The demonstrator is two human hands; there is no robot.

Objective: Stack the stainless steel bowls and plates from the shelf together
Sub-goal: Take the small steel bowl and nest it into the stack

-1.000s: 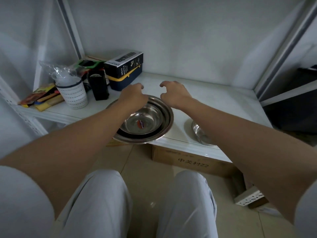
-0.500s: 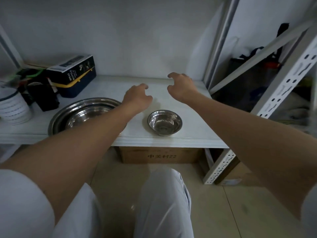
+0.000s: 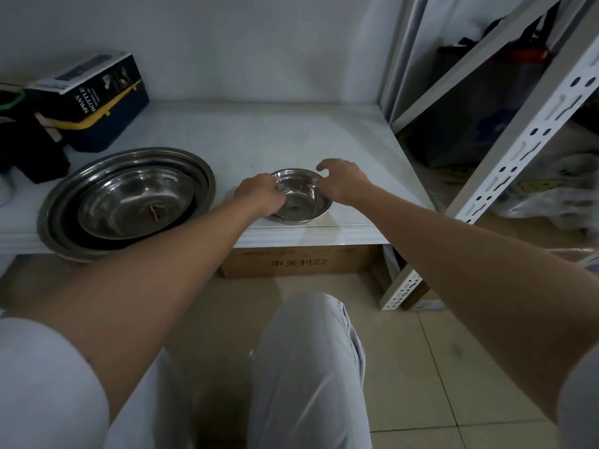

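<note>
Both hands are down on the small bowl (image 3: 299,197) now; half a second back they were hovering above the shelf (image 3: 259,137) behind it. Left hand (image 3: 261,196) is gripping the bowl's left rim, fingers curled over the edge into the bowl. Right hand (image 3: 345,183) is sitting at the right rim, fingers curved and partly spread; can't tell if it's actually closing on the rim yet. Small bowl is sitting upright near the shelf's front edge, right of centre. Stack of larger bowls and plates (image 3: 126,202) is resting to the left, nested, overhanging the front edge slightly, apart from the small bowl. Dark spray-bottle box (image 3: 94,98) is lying at the back left. Cardboard box (image 3: 301,262) is sitting on the floor under the shelf.
</note>
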